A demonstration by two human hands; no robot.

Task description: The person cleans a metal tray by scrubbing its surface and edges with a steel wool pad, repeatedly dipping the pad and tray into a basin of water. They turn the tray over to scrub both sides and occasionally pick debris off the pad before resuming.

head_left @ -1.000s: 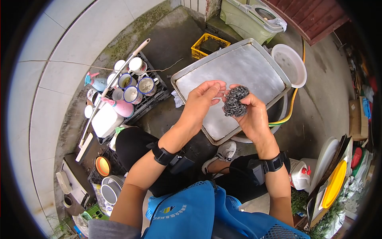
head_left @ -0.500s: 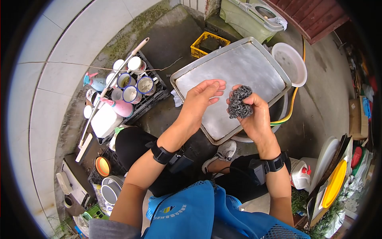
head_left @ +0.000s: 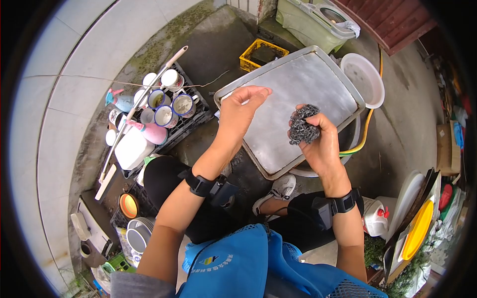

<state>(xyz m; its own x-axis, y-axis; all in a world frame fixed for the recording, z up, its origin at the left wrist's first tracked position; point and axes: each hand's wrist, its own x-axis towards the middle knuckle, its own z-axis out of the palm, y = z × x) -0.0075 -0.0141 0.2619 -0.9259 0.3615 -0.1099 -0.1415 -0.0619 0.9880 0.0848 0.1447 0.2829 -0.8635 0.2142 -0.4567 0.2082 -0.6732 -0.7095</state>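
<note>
Resting across a round basin (head_left: 304,173), a large metal tray (head_left: 298,82) is seen beneath both hands, its dull grey surface tilted and bare. A dark steel-wool scourer (head_left: 303,130) is clenched in the right hand (head_left: 322,146), whose fingers are closed tightly around it just above the tray's near right part. The left hand (head_left: 238,110) is held over the tray's left rim with its fingers loosely bent; whether the rim is actually gripped cannot be told.

Beyond the right hand, a white bowl (head_left: 365,79) is set at the tray's far corner, and a yellow hose (head_left: 366,124) is led down past it into the basin. Ahead of the left hand, a yellow crate (head_left: 261,54) is placed on damp, mossy concrete ground (head_left: 208,44). Farther ahead, a pale green bin (head_left: 308,22) is stood against a wall.

To the left of the left hand, a black crate (head_left: 191,124) is packed with enamel mugs (head_left: 171,107), with a long-handled tool (head_left: 141,107) laid across them. Past that, the ground is bordered by pale paved slabs (head_left: 74,74). Plates and trays (head_left: 415,218) are stacked on edge to the right of the right wrist.
</note>
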